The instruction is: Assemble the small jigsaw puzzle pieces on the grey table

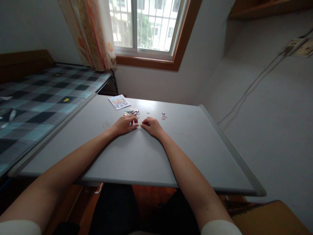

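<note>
Both grips pinch small: left hand (126,124) and right hand (152,125) meet fingertip to fingertip on the counter (137,156), apparently joining puzzle pieces, though these are too small to confirm. Loose pile (132,112) at 12 o'clock; next needs careful alignment.

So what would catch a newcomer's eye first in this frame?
Two bare hands meet at the middle of the grey table, left hand and right hand fingertip to fingertip. Just beyond lie a heap of puzzle pieces and a picture card; a checked bed cover fills the left.
</note>
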The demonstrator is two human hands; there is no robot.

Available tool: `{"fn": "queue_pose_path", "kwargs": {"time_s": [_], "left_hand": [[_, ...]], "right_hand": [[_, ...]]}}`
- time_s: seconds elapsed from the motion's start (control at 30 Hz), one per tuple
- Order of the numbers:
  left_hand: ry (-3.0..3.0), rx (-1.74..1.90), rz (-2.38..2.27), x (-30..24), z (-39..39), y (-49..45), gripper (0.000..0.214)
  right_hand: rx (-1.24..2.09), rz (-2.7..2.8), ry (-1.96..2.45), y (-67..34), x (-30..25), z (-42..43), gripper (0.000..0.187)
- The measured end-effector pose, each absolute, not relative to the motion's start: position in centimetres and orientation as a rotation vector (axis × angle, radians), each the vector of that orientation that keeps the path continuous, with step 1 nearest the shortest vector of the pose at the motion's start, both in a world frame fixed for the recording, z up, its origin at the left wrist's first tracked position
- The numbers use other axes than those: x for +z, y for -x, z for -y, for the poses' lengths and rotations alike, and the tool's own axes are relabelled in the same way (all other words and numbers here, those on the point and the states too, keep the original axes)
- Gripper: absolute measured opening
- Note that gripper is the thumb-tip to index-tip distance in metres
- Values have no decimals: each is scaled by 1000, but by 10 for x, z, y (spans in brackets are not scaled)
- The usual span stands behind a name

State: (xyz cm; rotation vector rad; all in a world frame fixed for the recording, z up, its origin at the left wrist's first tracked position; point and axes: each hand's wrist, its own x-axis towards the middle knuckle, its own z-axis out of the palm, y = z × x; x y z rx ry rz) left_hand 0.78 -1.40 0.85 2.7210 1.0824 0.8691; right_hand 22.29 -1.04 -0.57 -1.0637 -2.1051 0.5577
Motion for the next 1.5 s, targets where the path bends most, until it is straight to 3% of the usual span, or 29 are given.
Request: {"fn": "queue_pose_path", "kwargs": {"time_s": [1.5], "left_hand": [[-2733, 852, -1042, 7, 13, -6, 9]], "right_hand": [[560, 2099, 1085, -223, -3, 13, 4]]}}
